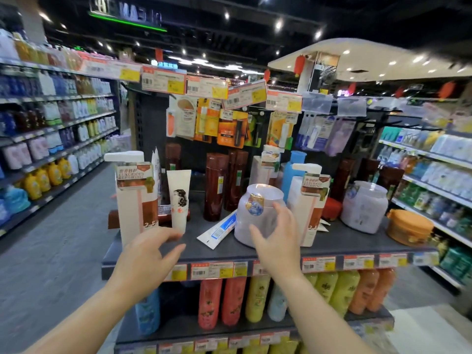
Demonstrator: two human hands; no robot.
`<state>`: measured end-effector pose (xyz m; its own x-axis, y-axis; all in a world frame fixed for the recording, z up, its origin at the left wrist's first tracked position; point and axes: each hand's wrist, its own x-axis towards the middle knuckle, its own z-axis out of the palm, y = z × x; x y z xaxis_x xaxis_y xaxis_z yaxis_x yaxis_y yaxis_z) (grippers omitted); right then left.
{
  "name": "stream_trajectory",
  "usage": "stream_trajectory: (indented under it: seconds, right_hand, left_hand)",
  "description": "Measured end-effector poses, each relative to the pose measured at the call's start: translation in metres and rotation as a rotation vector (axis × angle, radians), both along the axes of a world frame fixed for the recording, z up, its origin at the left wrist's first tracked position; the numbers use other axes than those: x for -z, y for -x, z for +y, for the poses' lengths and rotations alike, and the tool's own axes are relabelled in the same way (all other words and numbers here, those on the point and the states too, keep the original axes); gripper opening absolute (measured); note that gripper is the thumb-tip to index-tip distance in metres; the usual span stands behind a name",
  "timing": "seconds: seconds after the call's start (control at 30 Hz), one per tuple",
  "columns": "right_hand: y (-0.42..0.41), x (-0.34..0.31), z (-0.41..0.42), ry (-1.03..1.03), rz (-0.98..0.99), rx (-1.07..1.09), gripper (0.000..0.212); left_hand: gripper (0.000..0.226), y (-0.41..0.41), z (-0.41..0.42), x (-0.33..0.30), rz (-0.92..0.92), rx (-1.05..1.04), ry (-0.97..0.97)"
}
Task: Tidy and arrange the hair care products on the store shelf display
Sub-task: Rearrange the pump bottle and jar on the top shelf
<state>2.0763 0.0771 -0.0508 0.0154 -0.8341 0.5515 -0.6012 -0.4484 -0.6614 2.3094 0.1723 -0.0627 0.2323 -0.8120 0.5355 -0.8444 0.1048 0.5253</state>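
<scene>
Lilac jar (258, 215); white-blue tube (217, 229); brown bottles (215, 186); orange tub (408, 227); grey shelf (229, 249).

Dark grey store shelf (229, 254): pale lilac plastic jar (258, 215), white upright tube (178, 200), white-and-blue tube (217, 229) lying flat. Right hand (277, 241) touches the jar with spread fingers. Left hand (150, 251) open just beside the upright tube.

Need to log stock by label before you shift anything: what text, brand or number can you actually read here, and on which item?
"LUXURIOUS REPAIRING": card on the left pump bottle.
"3-5": lower front of that bottle.
"LUXURIOUS REPAIRING": card on the right pump bottle.
Shelf-edge price tags, hanging tags, overhead sign: too blurred or small.
</scene>
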Motion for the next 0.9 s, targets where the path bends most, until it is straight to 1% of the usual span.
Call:
stream_trajectory:
  seconds: [0.1, 0.2, 0.27, 0.33, 0.43, 0.5, 0.63, 0.77, 0.9]
  right_hand:
    - [-0.004, -0.022, -0.027, -0.008, 0.063, 0.041, 0.075]
    - [-0.010, -0.036, -0.050, -0.095, 0.182, 0.108, 0.086]
    - [-0.014, -0.039, -0.060, -0.148, 0.223, 0.151, 0.090]
    - [-0.019, -0.037, -0.065, -0.180, 0.220, 0.160, 0.085]
    - [-0.021, -0.032, -0.067, -0.171, 0.184, 0.151, 0.071]
    - [-0.020, -0.031, -0.068, -0.161, 0.185, 0.147, 0.067]
    - [-0.017, -0.031, -0.070, -0.144, 0.207, 0.138, 0.068]
    - [-0.013, -0.033, -0.070, -0.126, 0.231, 0.118, 0.070]
    - [-0.007, -0.036, -0.076, -0.161, 0.260, 0.053, 0.082]
  left_hand:
    - [0.027, -0.003, 0.006, 0.003, 0.010, -0.006, -0.021]
    - [0.027, -0.006, 0.011, 0.007, 0.025, -0.021, -0.045]
    - [0.028, -0.005, 0.013, 0.007, 0.016, -0.033, -0.049]
    - [0.030, -0.003, 0.011, 0.004, 0.005, -0.043, -0.050]
    - [0.032, 0.002, 0.002, -0.004, -0.025, -0.048, -0.048]
    - [0.032, 0.009, -0.008, -0.009, -0.051, -0.030, -0.033]
    - [0.035, 0.025, -0.028, -0.019, -0.124, -0.005, -0.039]
    - [0.037, 0.035, -0.040, -0.025, -0.140, -0.027, -0.068]
    - [0.037, 0.044, -0.046, -0.029, -0.132, -0.057, -0.077]
